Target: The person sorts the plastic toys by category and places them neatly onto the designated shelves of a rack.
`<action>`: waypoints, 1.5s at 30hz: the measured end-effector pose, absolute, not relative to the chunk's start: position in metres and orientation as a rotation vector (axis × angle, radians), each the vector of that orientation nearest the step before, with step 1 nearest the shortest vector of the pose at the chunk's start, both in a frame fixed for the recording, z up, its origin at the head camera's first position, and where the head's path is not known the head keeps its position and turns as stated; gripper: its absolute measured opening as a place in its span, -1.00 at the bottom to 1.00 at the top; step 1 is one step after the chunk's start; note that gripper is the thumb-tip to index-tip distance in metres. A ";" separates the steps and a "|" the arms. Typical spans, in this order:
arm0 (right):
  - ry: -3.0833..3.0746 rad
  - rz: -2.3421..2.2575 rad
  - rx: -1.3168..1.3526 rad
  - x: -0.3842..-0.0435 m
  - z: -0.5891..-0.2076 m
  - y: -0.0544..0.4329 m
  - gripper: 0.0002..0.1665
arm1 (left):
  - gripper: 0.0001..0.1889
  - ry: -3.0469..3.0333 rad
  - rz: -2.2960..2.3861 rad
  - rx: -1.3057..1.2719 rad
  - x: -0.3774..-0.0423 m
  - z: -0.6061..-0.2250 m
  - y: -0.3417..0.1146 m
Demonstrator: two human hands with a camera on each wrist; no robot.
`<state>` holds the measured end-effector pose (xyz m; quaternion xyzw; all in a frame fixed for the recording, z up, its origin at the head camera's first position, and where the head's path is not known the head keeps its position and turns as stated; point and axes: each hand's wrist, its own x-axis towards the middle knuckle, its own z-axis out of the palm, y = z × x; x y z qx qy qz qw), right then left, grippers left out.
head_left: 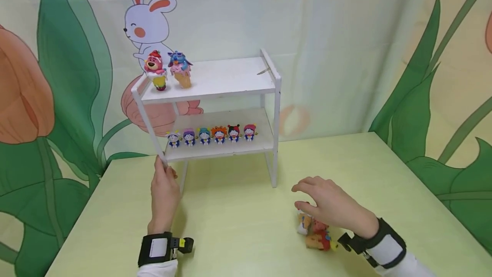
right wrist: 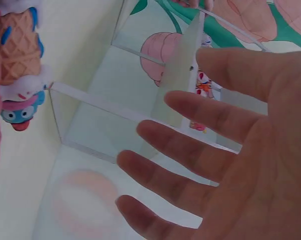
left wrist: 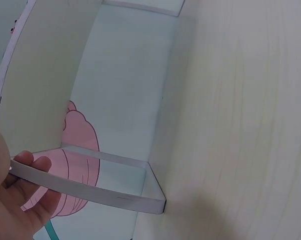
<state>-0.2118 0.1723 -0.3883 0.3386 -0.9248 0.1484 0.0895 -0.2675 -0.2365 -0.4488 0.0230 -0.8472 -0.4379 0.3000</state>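
- Nearest us sits the black wrist strap (head_left: 386,249), and past it our right hand (head_left: 330,204) hovers, its fingers spread and gently bent, with gaps between them in the right-wrist view; they pinch nothing.
- Our left hand (head_left: 165,193) is well apart from the right; its fingers curl round the left front post of the white rack (head_left: 226,76) and hold it.
- Just below the right thumb, towards our body, lies a cluster of figures (head_left: 303,224); the right hand is clearly the nearer one. Our hand covers part of it, so we cannot be sure of the count or the exact gap.
- Frontmost in it, a cone figure (head_left: 315,241) lies on its side, long axis running left to right across our view, waffle end to the left.
- Behind everything we see a printed curtain (head_left: 326,33) with a rabbit (head_left: 147,22).
- Pale green, the table (head_left: 230,230) carries both rack and cluster.
- Two cone-shaped sweets figures (head_left: 184,81) stand at the left end of the upper shelf.
- Six small blue-and-white figures (head_left: 219,136) line the lower shelf.
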 end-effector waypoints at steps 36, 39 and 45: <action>-3.260 0.729 0.881 -0.247 -0.429 0.179 -0.55 | -0.54 -2.229 -1.134 0.040 -0.268 -0.451 -0.237; -3.284 0.759 0.855 -0.248 -0.431 0.181 -0.47 | -0.55 -2.224 -1.124 0.038 -0.267 -0.451 -0.237; -3.253 0.780 0.941 -0.253 -0.435 0.186 -0.49 | -0.55 -2.226 -1.117 0.035 -0.269 -0.452 -0.238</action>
